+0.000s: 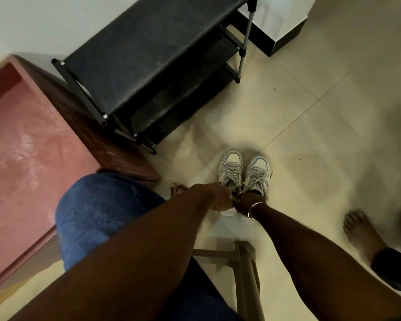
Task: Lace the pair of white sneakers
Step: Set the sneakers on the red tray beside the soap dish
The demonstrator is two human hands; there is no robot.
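While the sneakers [232,161] point toward the upper frame, left hand [218,197] and right hand [247,202] meet at their near ends, apparently pinching the laces [243,189].

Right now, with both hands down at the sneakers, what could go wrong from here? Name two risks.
The left hand and right hand crowd one spot at the laces, blocking the view there, so a crossing might be missed. The bangles on the right wrist hang close to the laces and could snag them.
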